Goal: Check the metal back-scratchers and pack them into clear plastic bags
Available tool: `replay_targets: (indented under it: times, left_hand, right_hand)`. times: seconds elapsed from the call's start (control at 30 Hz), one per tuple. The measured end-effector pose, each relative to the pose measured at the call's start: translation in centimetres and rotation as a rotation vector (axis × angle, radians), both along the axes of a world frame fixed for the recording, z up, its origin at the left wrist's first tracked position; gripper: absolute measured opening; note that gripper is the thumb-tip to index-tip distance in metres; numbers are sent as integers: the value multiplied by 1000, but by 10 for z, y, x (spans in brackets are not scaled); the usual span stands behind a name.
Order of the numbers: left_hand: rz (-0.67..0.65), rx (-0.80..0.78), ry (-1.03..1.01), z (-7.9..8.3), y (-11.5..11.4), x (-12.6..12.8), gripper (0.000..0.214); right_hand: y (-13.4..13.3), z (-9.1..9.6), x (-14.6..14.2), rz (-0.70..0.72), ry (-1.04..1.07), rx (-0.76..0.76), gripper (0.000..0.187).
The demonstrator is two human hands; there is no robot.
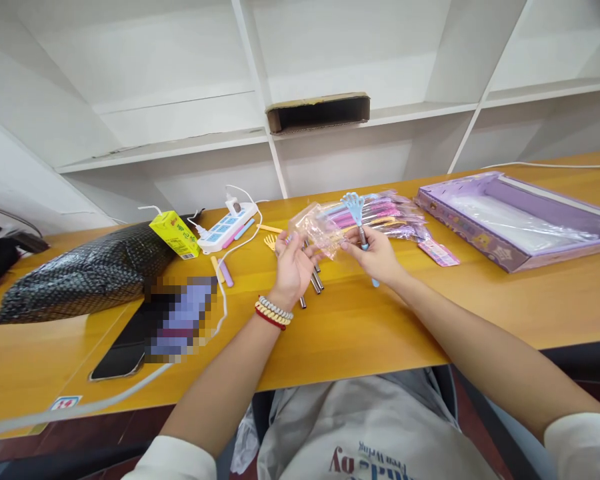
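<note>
My left hand (293, 267), with bead bracelets at the wrist, pinches a small clear plastic sleeve (316, 228) just above the wooden desk (370, 320). My right hand (375, 255) is closed round the handle of a blue hand-shaped back scratcher (355, 210), its claw pointing up beside the sleeve. Several metal rods (314, 280) lie on the desk under my left hand. Behind my hands lies a pile of pink and purple wrapped scratchers (385, 213).
A purple box lid (520, 220) sits at the right. At the left lie a black patterned bag (85, 273), a yellow carton (175, 235), a white power strip (227, 227) with cables, a phone (125, 353) and loose pastel pieces (223, 272). White shelves (280, 133) stand behind.
</note>
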State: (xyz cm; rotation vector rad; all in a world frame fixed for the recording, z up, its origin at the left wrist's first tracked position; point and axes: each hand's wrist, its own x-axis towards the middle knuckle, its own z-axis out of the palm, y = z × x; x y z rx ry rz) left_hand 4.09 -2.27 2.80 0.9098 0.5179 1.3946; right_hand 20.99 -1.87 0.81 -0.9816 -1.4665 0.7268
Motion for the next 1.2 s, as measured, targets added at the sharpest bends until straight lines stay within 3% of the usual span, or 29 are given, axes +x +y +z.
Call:
replay_targets:
  times: [0.13, 0.27, 0.33, 0.5, 0.6, 0.87, 1.2]
  left_hand:
    - [-186, -31, 268, -12, 1, 4, 35]
    - [-36, -38, 455, -17, 4, 5, 23]
    - [73, -54, 408, -16, 7, 2, 24]
    - [234, -36, 274, -8, 15, -11, 26]
    - [229, -33, 238, -5, 16, -15, 26]
    - [177, -61, 229, -5, 13, -12, 31]
    - [138, -108, 179, -2, 13, -15, 40]
  right_hand:
    - [-4, -1, -2, -16, -120, 67, 20]
    - [-12, 6, 0, -82, -270, 123, 24]
    - [-13, 10, 4, -75, -370, 146, 31]
    - [-9, 10, 13, 145, -648, 166, 39]
    - [-8, 7, 14, 144, -693, 162, 37]
    - [-5, 5, 15, -29, -685, 200, 37]
    - [-1, 1, 14, 25, -638, 237, 39]
